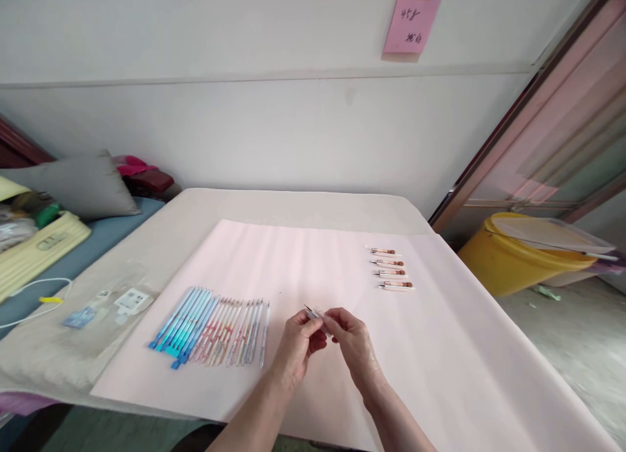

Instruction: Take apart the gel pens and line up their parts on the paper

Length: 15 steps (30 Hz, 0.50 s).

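Over the pink sheet, both hands meet around a small white-and-clear pen (pixel 315 314) with a thin dark tip pointing up and left. My left hand (pixel 298 343) pinches it between thumb and fingers. My right hand (pixel 351 340) closes on its right end; the fingers hide much of it. Left of my hands lies a row of several slim pens: blue ones (pixel 188 318) with clips at the left, pale pink and white ones (pixel 235 331) beside them. Several short pens (pixel 391 273) with brown-and-orange ends lie spaced one below another at the right.
The pink sheet (pixel 313 256) covers much of a cloth-topped table (pixel 293 207) against a white wall. A clear plastic bag (pixel 105 312) with labels lies at the left. A grey pillow (pixel 83 184) is farther back, and a yellow bucket (pixel 508 263) stands at the right.
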Motion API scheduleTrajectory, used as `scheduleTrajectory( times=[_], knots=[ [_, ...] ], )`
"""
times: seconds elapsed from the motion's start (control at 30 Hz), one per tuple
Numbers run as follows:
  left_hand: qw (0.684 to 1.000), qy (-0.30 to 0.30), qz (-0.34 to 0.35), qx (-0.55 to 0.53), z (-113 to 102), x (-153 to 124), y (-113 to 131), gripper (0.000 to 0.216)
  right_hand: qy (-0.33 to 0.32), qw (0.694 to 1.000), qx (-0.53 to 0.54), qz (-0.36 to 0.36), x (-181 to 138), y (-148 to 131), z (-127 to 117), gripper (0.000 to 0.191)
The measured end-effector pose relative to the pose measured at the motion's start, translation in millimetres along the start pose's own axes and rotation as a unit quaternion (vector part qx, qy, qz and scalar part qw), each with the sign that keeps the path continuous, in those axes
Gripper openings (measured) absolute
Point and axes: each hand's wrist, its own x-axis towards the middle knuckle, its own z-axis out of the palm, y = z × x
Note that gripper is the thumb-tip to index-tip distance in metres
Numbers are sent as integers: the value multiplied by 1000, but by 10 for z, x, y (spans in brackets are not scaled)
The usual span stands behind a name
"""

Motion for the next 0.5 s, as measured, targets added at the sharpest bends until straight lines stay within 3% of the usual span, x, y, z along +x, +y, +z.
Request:
scheduleTrajectory(
  times=[0.5],
  knots=[
    [1000, -10, 8, 17, -11, -9, -29, 24, -27, 998, -2, 63, 17, 10, -21, 25]
  ],
)
